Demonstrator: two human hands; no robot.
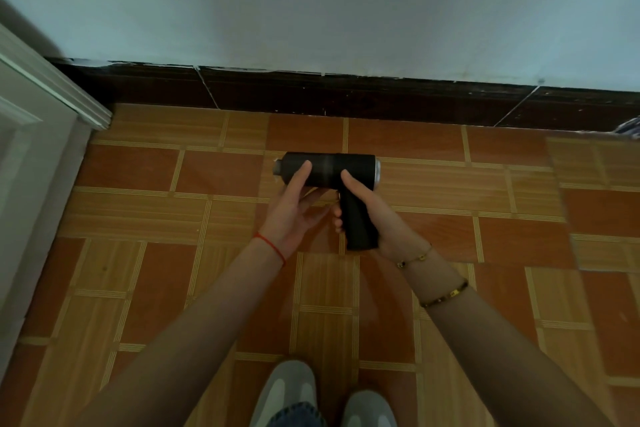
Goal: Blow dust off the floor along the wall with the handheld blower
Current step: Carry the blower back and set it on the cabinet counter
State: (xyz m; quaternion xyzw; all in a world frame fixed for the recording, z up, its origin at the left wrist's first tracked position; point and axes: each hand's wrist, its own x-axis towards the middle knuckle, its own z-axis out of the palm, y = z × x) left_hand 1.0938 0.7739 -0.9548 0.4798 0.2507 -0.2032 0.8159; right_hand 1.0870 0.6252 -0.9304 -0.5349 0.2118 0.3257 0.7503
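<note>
While I stand facing the pale wall (pixel 311 0), its dark tiled skirting (pixel 346 97) marks the line the air stream must follow. Below it lies the floor (pixel 156 218) of orange and wood-pattern tiles; I cannot make out any dust on it from this height. A white door frame (pixel 45 94) closes the left end of the strip, so I judge that corner a natural starting or ending point. My grey shoes (pixel 294 388) stand back from the skirting, which leaves room to aim downward.

Held above the floor, near the skirting, is the black handheld blower (pixel 329 172), its barrel level and parallel to the wall, narrower end toward the door frame. My right hand (pixel 367 215) is wrapped around the pistol-style handle, thumb lying up against the barrel, which puts a finger near any trigger, though no switch is visible. My left hand (pixel 294 204) is spread, fingertips and thumb resting on the barrel's front half, seemingly steadying or adjusting it. Blowing, by my reading, has not yet begun.
</note>
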